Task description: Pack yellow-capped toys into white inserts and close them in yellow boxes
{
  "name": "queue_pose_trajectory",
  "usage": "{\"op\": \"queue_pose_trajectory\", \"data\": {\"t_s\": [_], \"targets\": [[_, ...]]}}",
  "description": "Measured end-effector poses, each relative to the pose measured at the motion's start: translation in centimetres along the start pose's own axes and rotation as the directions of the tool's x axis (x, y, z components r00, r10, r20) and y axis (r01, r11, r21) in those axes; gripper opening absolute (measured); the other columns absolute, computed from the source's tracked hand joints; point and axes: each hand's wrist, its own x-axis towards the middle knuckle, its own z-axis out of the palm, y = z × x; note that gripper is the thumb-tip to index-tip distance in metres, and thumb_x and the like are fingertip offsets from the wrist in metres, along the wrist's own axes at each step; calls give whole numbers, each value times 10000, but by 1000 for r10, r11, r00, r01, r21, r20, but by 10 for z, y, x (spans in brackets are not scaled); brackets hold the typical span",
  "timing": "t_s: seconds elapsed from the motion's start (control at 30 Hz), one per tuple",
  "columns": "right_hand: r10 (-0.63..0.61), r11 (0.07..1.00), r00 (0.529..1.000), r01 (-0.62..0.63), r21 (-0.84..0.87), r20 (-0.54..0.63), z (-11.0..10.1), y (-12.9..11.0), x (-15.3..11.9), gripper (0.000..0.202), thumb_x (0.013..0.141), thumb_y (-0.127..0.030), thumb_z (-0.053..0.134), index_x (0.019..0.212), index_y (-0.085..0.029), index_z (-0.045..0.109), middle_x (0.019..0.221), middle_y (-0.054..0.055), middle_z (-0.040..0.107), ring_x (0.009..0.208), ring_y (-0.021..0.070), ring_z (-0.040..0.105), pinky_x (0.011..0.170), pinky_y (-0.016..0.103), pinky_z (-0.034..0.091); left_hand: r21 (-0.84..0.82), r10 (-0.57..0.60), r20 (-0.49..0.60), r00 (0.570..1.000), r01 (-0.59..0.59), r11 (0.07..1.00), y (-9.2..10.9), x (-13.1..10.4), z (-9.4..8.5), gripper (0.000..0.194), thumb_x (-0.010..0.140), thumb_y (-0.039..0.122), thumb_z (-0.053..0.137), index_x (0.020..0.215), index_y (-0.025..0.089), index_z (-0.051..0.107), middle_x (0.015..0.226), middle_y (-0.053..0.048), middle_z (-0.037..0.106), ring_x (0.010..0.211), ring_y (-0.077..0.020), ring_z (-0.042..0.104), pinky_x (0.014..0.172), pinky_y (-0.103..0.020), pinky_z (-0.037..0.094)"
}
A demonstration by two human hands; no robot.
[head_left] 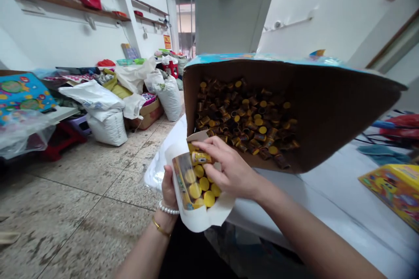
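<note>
My left hand (170,189) is wrapped round the side of a small open box (193,220) with a clear window and white flaps. Inside it, several small tubs (203,184) with yellow lids stand close together. Over the box's far end, my right hand (225,163) pinches a small yellow-labelled tub (200,158) lying on its side between thumb and fingers. Just beyond lies a large cardboard carton (322,117), its mouth facing me, with a heap of similar brown tubs with yellow lids (244,124) in it.
The carton rests on a white-covered table (314,200). At the right is a colourful printed box (393,187). Stuffed white sacks (106,120) stand on the tiled floor (81,196) at the left, near a table with a blue printed box (26,93). A pillar (235,17) rises behind the carton.
</note>
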Motion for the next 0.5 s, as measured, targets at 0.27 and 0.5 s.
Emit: {"op": "queue_pose_trajectory", "data": {"t_s": [0.27,0.5], "targets": [[-4,991,996,16,-136,85,0,6,1,406,864,-373,662,1228,-204,601,1329,104,570,1014,208,637,842,314,543,-6,32,26,999,-32,999,3,-6,-11,531,883,606,561,1260,242,642,1186,-70,732,1258,-310,588,1117,-447,431],[700,302,631,-686,-662,-334,-85,94,-87,397,922,-366,531,1220,-123,633,1055,203,705,880,329,700,699,385,520,-117,-45,85,995,55,992,0,-2,1,746,845,753,453,1405,263,516,1488,-96,520,1464,-351,314,1217,-557,181]]}}
